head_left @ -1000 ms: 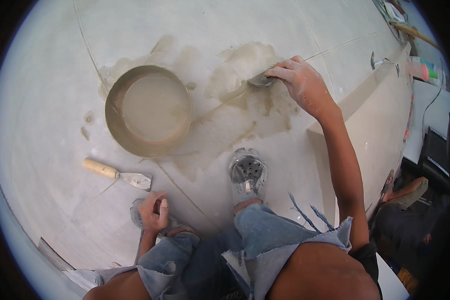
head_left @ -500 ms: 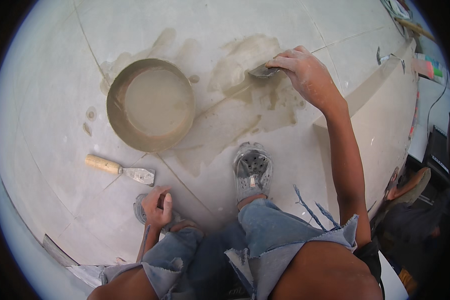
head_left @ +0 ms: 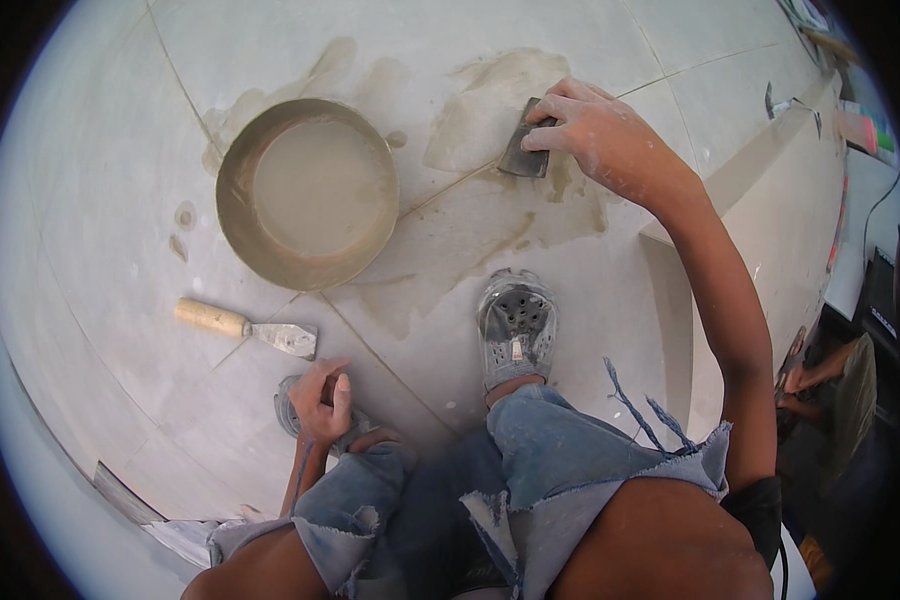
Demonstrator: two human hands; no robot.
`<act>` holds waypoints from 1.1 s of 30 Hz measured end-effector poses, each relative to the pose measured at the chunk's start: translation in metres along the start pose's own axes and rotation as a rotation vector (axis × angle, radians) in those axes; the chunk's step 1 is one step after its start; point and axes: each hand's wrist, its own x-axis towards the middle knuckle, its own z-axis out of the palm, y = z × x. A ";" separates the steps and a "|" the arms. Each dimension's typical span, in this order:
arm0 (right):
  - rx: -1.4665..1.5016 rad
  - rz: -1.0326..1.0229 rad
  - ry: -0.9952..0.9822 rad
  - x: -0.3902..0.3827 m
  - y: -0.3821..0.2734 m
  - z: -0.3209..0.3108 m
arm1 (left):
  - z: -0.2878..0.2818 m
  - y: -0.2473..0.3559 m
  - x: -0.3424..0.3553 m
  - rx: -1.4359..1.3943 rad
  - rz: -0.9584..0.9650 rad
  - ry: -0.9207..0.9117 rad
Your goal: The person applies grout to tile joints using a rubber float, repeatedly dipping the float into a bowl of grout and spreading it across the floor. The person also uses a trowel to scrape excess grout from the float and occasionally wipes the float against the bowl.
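Observation:
My right hand [head_left: 600, 130] grips a small dark, flat grout spreader [head_left: 526, 145] by its upper edge, with the blade down on the tiled floor [head_left: 620, 330]. Beneath it runs a tile joint amid a wet smear of grey-beige grout [head_left: 480, 110]. To the left stands a round metal pan [head_left: 232, 235] holding runny grout [head_left: 315, 190] of the same colour. My left hand [head_left: 320, 400] hangs over my left shoe, fingers loosely curled and thumb apart, with nothing seen in it. Just beyond it lies a putty knife [head_left: 215, 317] with a wooden handle and a smeared metal blade.
My right shoe [head_left: 517, 325] is planted on the tiles between the pan and my right arm. A raised beige slab or step [head_left: 760, 250] rises on the right, with a hammer-like tool [head_left: 785, 103] on its far end. Another person's leg [head_left: 820, 370] shows at the far right.
My right hand has turned the spreader from nearly flat to more upright, its face now showing, and shifted slightly. The whole view has moved a little; my left hand stays by the shoe.

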 end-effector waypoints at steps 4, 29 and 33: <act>0.055 -0.009 0.078 0.002 0.002 -0.006 | -0.001 -0.002 0.001 -0.030 -0.026 -0.018; 0.138 0.523 0.466 -0.126 -0.085 0.109 | 0.004 -0.004 0.001 -0.007 0.007 -0.011; 0.078 0.506 0.510 -0.094 -0.061 0.109 | 0.004 -0.006 0.000 -0.021 0.008 -0.017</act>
